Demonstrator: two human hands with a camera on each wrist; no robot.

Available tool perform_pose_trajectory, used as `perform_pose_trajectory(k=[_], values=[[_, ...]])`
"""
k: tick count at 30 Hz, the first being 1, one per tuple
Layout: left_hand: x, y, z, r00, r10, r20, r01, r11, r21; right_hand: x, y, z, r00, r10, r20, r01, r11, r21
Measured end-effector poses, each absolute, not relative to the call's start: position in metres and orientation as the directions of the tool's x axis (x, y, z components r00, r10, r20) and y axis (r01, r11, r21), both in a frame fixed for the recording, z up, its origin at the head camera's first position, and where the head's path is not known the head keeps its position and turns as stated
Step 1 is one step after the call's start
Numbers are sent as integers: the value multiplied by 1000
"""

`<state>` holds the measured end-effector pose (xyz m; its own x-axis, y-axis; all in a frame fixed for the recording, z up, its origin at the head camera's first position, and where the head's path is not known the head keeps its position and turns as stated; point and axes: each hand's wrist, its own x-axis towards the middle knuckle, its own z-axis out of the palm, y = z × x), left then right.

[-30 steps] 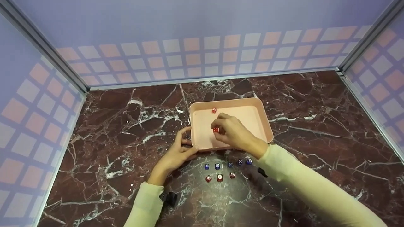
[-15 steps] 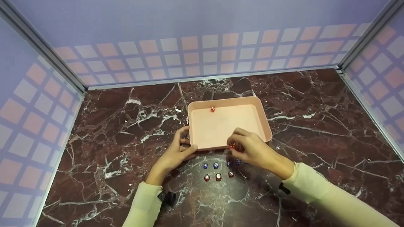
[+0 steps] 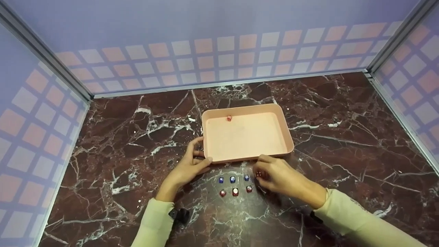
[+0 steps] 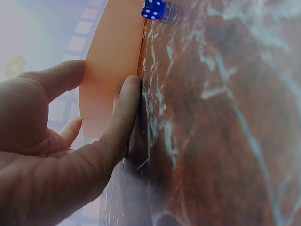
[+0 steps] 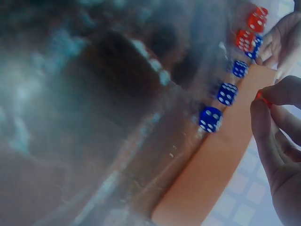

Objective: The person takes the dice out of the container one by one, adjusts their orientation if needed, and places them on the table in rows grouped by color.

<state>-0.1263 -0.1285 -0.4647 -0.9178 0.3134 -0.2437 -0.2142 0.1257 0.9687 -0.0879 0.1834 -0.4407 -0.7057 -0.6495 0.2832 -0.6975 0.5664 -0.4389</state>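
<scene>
A peach tray (image 3: 248, 157) stands on the table with one red die (image 3: 229, 118) near its back wall. At the tray's near left corner my left hand (image 3: 187, 168) grips the walls, thumb on the front and fingers on the left side. My right hand (image 3: 279, 175) is just outside the front wall, pinching a red die (image 5: 263, 97) between thumb and fingers above the table. Beside it runs a row of blue dice (image 3: 233, 179), its right end hidden by that hand in the head view. Closer to me, red dice (image 3: 235, 191) form a second row.
The table (image 3: 137, 171) has a dark red marble look with white veins. Patterned panels (image 3: 223, 51) enclose it at the back and both sides. Black wrist cameras (image 3: 180, 215) sit at the cuffs.
My right hand has carried the red die from inside the tray over its front wall toward me and rightward, down beside the blue row. The left hand stays at the tray's corner.
</scene>
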Motion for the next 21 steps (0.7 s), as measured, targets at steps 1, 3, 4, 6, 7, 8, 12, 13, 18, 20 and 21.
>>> perform_pose_trajectory(k=[1,3,4,6,7,8,12,13,18,20,21], values=[[-126,-129,-464,-918,314,-244,-214,126,969,-86,183,-442,-703,-656,276,-700,568,-433],[-126,-130,-464,-917,316,-245,-214,130,968,-84,182,-444,-693,-672,260,-707,565,-424],[-126,-130,-464,-916,318,-246,-215,131,968,-83,182,-444,-686,-683,252,-714,562,-418],[-126,-130,-463,-915,319,-248,-216,133,967,-81,183,-445,-673,-702,234,-723,558,-407],[-126,-130,-463,-915,318,-250,-217,134,967,-81,183,-445,-665,-712,223,-729,555,-401],[-126,-130,-463,-915,316,-251,-219,134,966,-81,183,-445,-659,-721,213,-733,553,-396],[-126,-129,-464,-915,313,-253,-222,132,966,-79,184,-448,-647,-739,186,-740,550,-388],[-126,-129,-464,-915,314,-253,-222,133,966,-79,184,-449,-645,-742,184,-741,548,-388],[-126,-130,-464,-914,322,-248,-216,133,967,-78,185,-450,-640,-746,182,-742,541,-396],[-126,-130,-464,-913,326,-246,-215,130,968,-78,186,-449,-641,-747,175,-740,542,-398],[-126,-129,-464,-912,328,-246,-215,128,968,-78,186,-448,-642,-748,169,-739,544,-398]])
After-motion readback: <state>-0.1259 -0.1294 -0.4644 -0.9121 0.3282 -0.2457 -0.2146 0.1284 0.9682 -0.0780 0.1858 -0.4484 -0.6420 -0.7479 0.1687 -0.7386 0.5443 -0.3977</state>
